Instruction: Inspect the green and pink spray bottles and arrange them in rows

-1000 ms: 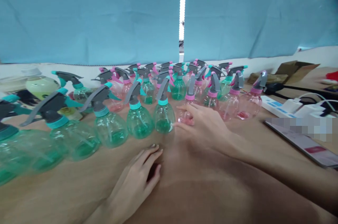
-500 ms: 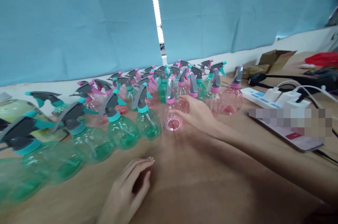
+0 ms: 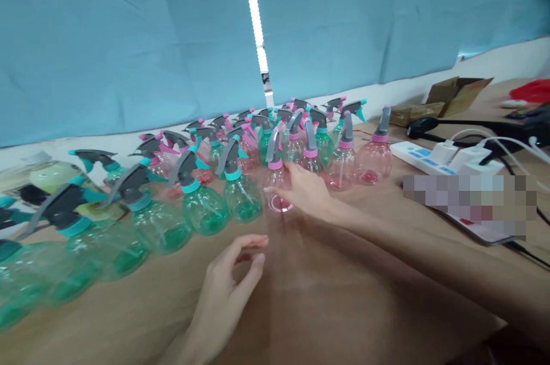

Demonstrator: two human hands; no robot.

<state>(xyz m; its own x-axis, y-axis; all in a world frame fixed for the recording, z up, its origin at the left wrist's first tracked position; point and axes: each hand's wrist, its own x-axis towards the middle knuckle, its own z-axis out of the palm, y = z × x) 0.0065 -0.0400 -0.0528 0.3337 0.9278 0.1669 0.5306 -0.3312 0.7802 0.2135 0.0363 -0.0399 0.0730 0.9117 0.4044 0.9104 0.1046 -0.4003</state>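
A clear pink spray bottle (image 3: 274,178) with a grey trigger head and pink collar stands upright on the table. My right hand (image 3: 308,192) is around its body from the right, thumb across the front and fingers partly hidden behind. Nearer to me, my left hand (image 3: 230,287) hovers low over the table, fingers curved and apart from the thumb, holding nothing. Closest to it on the left is a green spray bottle (image 3: 243,199) in a slanting row of green ones. More pink bottles, among them one at the right end (image 3: 373,161), stand beyond my right hand.
To the right lie a white power strip (image 3: 423,159) with plugs and cables, and a phone-like device (image 3: 485,230), partly blurred out. Behind them are an open cardboard box (image 3: 459,98) and a black headset (image 3: 423,127). A blue sheet (image 3: 172,38) hangs at the back.
My right hand has closed in around the pink spray bottle, its thumb now farther across the front. My left hand has moved right and slightly forward, its thumb and fingers wider apart.
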